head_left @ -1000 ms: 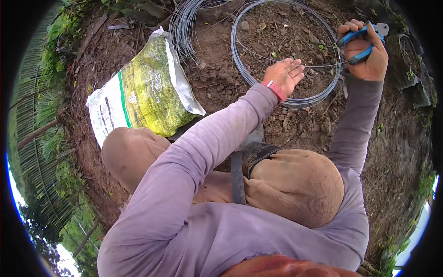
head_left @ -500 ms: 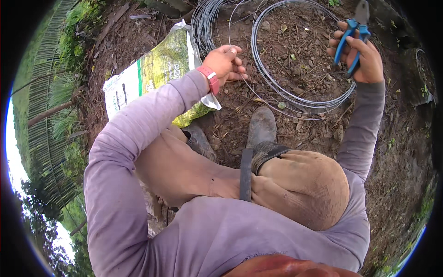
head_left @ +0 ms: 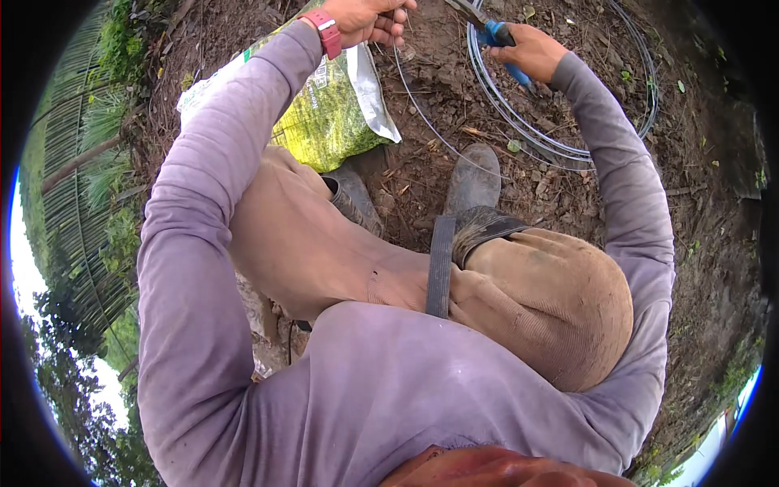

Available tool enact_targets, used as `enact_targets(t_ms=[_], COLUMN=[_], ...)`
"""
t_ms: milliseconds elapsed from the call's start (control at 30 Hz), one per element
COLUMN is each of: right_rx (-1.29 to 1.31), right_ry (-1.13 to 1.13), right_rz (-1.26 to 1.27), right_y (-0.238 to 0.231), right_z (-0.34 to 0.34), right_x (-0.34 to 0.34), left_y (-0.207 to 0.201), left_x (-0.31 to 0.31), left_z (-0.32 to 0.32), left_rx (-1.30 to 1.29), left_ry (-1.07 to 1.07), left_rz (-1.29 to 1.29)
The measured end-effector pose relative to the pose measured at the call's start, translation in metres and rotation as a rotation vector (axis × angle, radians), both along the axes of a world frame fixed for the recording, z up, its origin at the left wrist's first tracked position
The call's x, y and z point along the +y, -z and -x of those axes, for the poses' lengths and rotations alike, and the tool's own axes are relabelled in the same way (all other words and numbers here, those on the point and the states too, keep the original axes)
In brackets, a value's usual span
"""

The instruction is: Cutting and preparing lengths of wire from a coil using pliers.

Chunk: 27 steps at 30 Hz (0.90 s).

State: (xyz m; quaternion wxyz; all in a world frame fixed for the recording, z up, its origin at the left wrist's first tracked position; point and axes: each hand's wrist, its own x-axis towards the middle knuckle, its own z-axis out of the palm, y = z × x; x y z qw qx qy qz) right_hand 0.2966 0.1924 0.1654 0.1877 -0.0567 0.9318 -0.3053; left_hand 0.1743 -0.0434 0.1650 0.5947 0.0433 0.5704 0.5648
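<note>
At the top edge of the view, my left hand (head_left: 365,20) has its fingers pinched round a thin wire (head_left: 418,105), which hangs from them and curves down toward my boot. A red wristwatch (head_left: 323,32) is on that wrist. My right hand (head_left: 529,53) grips blue-handled pliers (head_left: 497,34), whose jaws point up and left toward the left hand. The tips of the jaws run to the picture's top edge, so I cannot tell what lies between them. Under the right hand lies a wide coil of grey wire (head_left: 560,148) on the ground.
A yellow-green and white sack (head_left: 333,114) lies left of the wire, close to my boots (head_left: 475,178). Brown soil with litter and small leaves surrounds them. Farther left stand green plants (head_left: 109,170) and a slatted structure of poles (head_left: 69,211).
The pliers have swung left and are lower relative to my body, now angled toward my left hand. My left hand has moved up and slightly left. The view has shifted, pushing the coil upward.
</note>
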Motion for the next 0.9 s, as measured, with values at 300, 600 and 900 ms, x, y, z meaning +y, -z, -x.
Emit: enact_targets(t_ms=[300, 600, 900], right_rx=[0.097, -0.192, -0.191], right_ry=[-0.02, -0.064, -0.019], right_rz=[-0.165, -0.051, 0.039], right_y=[-0.004, -0.026, -0.011], right_z=[0.04, 0.054, 0.062], right_x=[-0.021, -0.035, -0.045], left_y=[-0.008, -0.013, -0.016], left_x=[-0.004, -0.009, -0.006], left_z=[0.006, 0.006, 0.007], left_rx=[0.129, 0.125, 0.119], left_ry=[0.026, 0.068, 0.189], left_rz=[-0.002, 0.006, 0.045])
